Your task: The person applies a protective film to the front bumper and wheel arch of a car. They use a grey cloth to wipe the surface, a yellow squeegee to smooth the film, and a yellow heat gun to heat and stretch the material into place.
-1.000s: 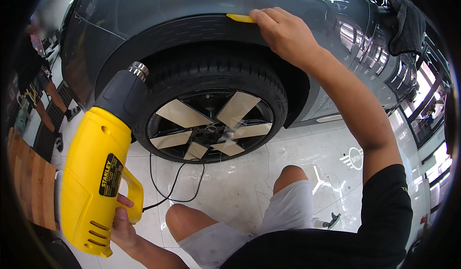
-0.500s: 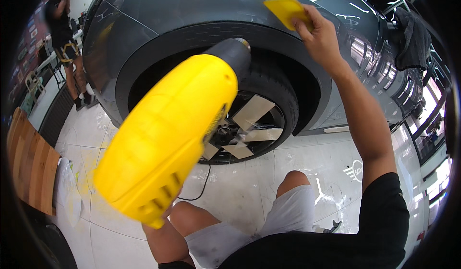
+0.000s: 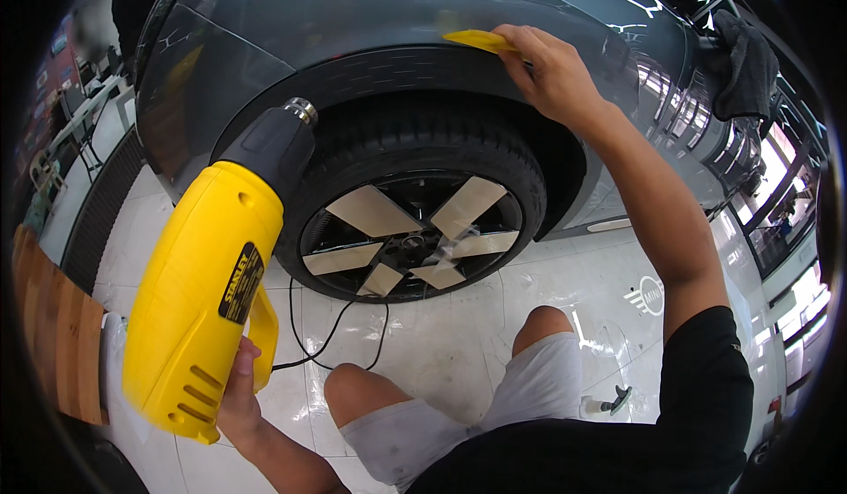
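Note:
My left hand (image 3: 240,397) is wrapped round the handle of a yellow heat gun (image 3: 190,273), most of its fingers hidden behind the tool. The gun's black front and metal nozzle tip point up and away toward the wheel arch (image 3: 353,79). In my right hand (image 3: 556,75) a flat yellow squeegee (image 3: 476,41) is pinched between thumb and fingers. Its blade lies at the grey fender (image 3: 371,18) just above the arch trim; whether the edge presses on the panel is hard to tell. Below the arch is the wheel (image 3: 415,245) with pale-covered spokes.
A black cord (image 3: 322,353) loops over the white tiled floor (image 3: 441,335). Wooden boards (image 3: 62,326) stand at the left. A dark towel (image 3: 745,66) hangs at the car's far right. A small tool (image 3: 618,400) lies by my right knee. Another person (image 3: 132,4) stands far left.
The heat gun has swung left and down, away from the wheel, bringing its handle and my fingers into sight. My right hand has moved the squeegee down and left along the fender, now flatter.

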The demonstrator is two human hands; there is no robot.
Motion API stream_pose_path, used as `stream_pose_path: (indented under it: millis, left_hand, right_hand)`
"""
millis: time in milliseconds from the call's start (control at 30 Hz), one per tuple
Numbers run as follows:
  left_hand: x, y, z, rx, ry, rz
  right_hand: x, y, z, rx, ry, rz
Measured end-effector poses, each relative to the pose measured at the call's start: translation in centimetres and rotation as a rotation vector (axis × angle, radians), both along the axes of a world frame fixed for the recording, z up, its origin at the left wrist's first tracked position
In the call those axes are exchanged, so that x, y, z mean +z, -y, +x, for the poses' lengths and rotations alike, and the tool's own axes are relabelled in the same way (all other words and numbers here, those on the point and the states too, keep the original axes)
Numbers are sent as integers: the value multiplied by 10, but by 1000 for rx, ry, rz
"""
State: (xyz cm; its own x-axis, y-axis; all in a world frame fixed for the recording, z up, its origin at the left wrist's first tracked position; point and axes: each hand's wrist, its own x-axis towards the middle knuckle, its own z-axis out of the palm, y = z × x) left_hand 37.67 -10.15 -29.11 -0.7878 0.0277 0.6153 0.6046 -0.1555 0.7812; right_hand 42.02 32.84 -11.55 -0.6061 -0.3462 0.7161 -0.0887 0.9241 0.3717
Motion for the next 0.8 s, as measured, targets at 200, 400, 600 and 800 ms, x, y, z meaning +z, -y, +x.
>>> stream_pose_path:
  millis: [200,400,600,800]
  left_hand:
    - [-21,29,-15,-9,56,-39]
    - [-45,46,-23,175,311,-73]
    - [-69,78,-48,39,237,-108]
    - [-48,64,-50,10,62,-50]
  right_hand:
    - [1,11,-3,-61,43,144]
    - [7,23,-2,1,7,-50]
    - [15,39,-26,85,63,-142]
    - [10,43,-31,-24,100,134]
